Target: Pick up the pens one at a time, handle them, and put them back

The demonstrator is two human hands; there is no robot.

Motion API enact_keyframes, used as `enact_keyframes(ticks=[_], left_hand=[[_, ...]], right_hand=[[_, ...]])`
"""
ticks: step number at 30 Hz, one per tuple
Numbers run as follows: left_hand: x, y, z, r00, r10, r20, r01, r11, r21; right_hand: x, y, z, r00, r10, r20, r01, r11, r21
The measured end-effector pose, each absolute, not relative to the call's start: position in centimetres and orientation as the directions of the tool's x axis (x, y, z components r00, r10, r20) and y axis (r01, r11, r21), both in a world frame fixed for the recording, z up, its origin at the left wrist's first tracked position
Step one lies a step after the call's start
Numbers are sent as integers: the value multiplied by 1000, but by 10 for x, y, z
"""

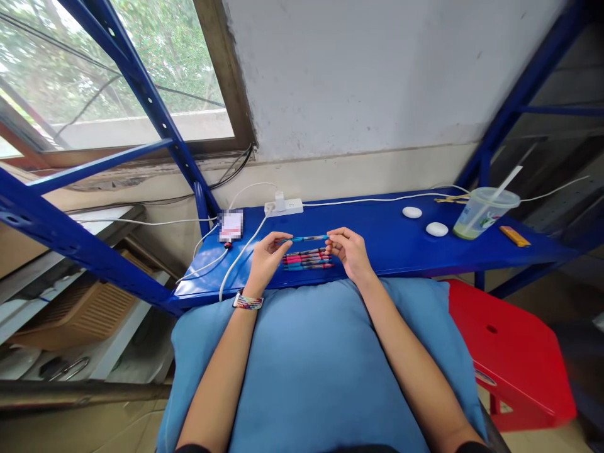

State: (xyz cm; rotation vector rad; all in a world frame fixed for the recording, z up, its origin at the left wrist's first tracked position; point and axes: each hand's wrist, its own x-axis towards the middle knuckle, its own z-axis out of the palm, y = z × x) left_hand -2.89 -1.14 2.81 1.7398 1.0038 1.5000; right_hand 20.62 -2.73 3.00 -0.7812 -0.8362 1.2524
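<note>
A blue pen (309, 238) is held level by its two ends, between my left hand (270, 255) and my right hand (350, 251). The fingers of each hand pinch one end of it. Just below the held pen, several pens (306, 259), red, pink and blue, lie side by side on the blue shelf (363, 220). My right fingertips are close to the right ends of the lying pens, and whether they touch cannot be made out. A patterned band circles my left wrist.
A white power strip (283, 206) with cables and a plugged-in device (231, 225) are at the back left. Two white oval objects (412, 212), a plastic cup (486, 212) with a straw and an orange packet (514, 236) stand right. A blue pillow (311, 365) lies below; a red stool (514, 352) is right.
</note>
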Motion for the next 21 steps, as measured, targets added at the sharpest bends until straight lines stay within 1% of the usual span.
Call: enact_keyframes(ticks=[3,7,9,16,21], left_hand=[[-28,-12,28,52,872,488,122,-490,863],[-27,-12,28,11,863,505,108,-503,857],[-27,-13,28,-3,856,517,100,-514,852],[-25,-16,30,14,859,512,112,-510,853],[-24,-15,30,10,862,507,108,-505,856]], right_hand=[[208,-29,31,60,996,71,-563,92,-821],[212,-29,34,-193,981,-18,-713,-153,-685],[214,-28,34,-271,962,-22,-741,-223,-633],[212,-28,37,-271,962,-29,-807,-243,-539],[213,-28,38,-265,963,-45,-810,-248,-532]])
